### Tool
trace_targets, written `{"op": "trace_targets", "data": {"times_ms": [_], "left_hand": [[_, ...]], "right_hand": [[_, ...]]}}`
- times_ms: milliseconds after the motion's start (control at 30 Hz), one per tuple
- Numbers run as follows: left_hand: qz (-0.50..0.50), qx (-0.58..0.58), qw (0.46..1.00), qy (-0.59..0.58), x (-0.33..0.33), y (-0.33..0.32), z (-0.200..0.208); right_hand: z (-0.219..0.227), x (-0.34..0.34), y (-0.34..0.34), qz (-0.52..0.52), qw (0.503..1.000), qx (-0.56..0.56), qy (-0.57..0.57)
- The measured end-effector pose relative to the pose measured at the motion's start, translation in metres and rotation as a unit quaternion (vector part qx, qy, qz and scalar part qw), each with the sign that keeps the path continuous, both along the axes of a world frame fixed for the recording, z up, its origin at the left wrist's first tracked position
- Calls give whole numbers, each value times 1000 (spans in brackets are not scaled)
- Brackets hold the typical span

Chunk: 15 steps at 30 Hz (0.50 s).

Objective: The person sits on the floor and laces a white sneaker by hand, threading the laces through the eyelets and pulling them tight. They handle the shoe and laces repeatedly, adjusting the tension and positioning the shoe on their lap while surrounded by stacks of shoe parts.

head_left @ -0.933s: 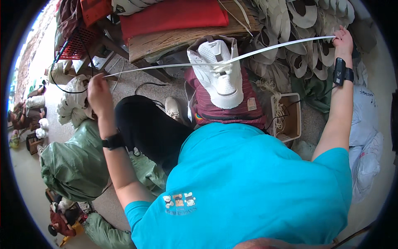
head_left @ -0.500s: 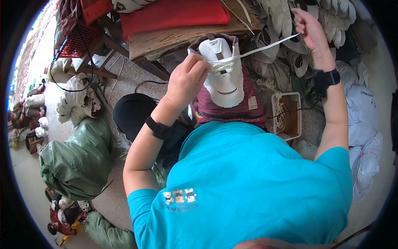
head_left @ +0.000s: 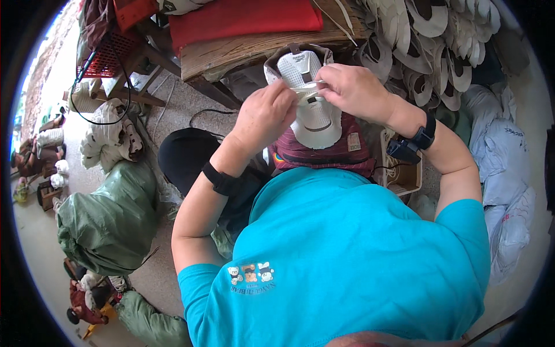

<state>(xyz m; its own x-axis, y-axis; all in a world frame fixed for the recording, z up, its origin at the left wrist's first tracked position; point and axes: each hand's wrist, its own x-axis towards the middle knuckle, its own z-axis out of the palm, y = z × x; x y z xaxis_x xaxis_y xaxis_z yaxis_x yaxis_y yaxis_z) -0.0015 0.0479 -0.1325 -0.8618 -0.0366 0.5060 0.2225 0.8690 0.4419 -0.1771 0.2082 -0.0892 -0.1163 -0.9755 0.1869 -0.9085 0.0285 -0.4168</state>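
White lace in the pinching fingertips of left hand and right hand, close together over a white shoe. Beneath this shoe, maroon striped cloth, near wooden table.

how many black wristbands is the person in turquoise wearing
2: the left wristband sits behind the left hand, and the right wristband behind the right hand, with a black device next to it. None seems hidden.
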Motion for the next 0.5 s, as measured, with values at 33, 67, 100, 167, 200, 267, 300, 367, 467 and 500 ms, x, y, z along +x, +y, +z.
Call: {"op": "trace_targets", "data": {"times_ms": [33,67,100,167,200,267,300,367,467,500], "left_hand": [[-3,-6,1000,13,1,4,-1],[-7,-13,1000,26,0,8,0],[-2,-17,998,61,-3,13,1],[22,-23,997,71,-5,10,-1],[34,-26,996,76,-6,8,-3],[51,-47,995,65,-6,2,-20],[60,-57,995,59,-6,0,-27],[54,-44,995,69,-4,5,-31],[67,-4,997,44,7,10,-30],[89,30,995,29,10,12,-31]], "right_hand": [[0,2,1,3,999,-16,33],[-1,3,0,-4,999,-12,31],[-3,4,0,-11,1000,-7,28],[-4,6,-1,-16,1000,-4,24],[-3,5,-1,-14,1000,-5,21],[1,5,-2,-28,998,34,-40],[5,4,-3,-45,991,75,-99],[6,4,-1,-79,973,124,-180],[2,6,5,-106,978,92,-155],[0,6,7,-103,990,43,-82]]}}
